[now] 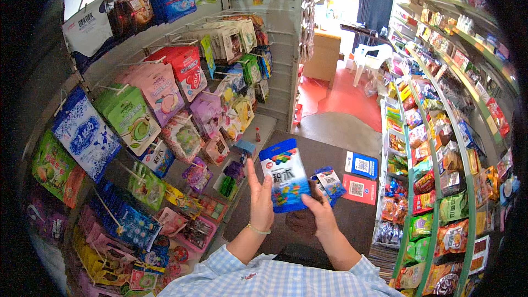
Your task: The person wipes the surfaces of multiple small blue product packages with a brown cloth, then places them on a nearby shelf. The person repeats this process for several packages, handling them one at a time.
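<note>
A blue and white candy pouch [287, 179] with pictures of coloured toy bricks is held upright in front of me, above a dark brown table. My right hand [324, 211] grips its lower right corner, thumb on the front. At the lower left edge is my left hand [261, 204], its thumb against the pouch and its index finger pointing up past the side. Part of the left grip is hidden. Just beyond my right hand, several small pouches of similar design [331, 182] lie on the table [247, 222].
Blue [361, 165] and red [359, 189] cards with printed codes lie at the table's right. Hooks with hanging candy bags [128, 119] crowd the left; snack shelves [433, 173] line the right. A white plastic chair [371, 60] stands beyond, near a wooden counter [319, 57].
</note>
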`<state>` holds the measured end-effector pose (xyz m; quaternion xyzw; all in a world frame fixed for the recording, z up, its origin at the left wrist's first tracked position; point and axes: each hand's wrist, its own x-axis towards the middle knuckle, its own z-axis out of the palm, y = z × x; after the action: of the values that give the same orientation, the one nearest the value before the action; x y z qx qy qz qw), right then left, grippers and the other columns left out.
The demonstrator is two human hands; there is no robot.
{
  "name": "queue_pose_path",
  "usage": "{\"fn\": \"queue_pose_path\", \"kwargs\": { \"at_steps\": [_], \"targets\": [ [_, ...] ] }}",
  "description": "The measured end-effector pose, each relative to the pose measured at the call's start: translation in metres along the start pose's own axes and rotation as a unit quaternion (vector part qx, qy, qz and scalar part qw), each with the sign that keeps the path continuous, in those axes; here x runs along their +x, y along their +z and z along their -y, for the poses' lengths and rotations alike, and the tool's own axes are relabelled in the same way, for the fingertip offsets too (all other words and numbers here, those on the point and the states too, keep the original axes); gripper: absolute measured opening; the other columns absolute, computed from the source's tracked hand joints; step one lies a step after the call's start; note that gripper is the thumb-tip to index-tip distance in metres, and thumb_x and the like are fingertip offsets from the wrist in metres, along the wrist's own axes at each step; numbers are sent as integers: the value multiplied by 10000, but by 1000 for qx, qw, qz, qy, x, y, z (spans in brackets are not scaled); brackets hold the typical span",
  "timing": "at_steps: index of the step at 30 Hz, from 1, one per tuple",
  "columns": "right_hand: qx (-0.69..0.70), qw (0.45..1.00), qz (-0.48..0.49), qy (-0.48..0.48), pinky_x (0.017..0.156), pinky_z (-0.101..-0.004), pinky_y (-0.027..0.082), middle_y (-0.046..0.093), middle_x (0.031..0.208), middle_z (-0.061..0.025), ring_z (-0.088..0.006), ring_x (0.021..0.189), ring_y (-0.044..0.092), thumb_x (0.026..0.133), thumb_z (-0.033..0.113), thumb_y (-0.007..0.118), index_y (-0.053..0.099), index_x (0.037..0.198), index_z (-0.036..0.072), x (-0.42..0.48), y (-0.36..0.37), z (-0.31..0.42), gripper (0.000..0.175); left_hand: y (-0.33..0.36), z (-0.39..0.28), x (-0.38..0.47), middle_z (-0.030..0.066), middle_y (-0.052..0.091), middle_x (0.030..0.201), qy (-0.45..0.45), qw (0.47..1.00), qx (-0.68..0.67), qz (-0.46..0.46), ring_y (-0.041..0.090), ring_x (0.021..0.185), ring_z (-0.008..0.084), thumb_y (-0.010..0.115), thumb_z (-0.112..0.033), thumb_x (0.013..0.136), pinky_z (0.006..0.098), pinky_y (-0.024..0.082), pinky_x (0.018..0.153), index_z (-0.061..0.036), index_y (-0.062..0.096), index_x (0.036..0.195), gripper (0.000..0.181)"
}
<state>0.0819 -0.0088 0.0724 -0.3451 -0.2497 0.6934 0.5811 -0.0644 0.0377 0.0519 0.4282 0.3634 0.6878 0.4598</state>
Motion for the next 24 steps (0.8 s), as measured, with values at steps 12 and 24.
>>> {"fn": "queue_pose_path", "kwargs": {
  "at_steps": [12, 24],
  "targets": [
    [-75, 995, -62, -25, 882, -355, 527, 633, 1175, -83, -190, 1030, 636, 967, 226, 625, 533, 1291, 32, 5, -30, 2, 389, -34, -16, 21, 234, 519, 1383, -247, 898, -355, 82, 528, 1267, 366, 463, -282, 1008, 520, 410, 1078, 13, 388, 1432, 522],
    [-675, 576, 28, -460, 1068, -507, 369, 582, 1335, -75, -298, 1253, 516, 711, 256, 770, 638, 1257, 172, 26, 20, 9, 568, 0, 8, -33, 100, 569, 1322, -319, 871, -363, 85, 548, 1231, 250, 323, -564, 1019, 433, 458, 1027, -143, 471, 1387, 578]
  ]
}}
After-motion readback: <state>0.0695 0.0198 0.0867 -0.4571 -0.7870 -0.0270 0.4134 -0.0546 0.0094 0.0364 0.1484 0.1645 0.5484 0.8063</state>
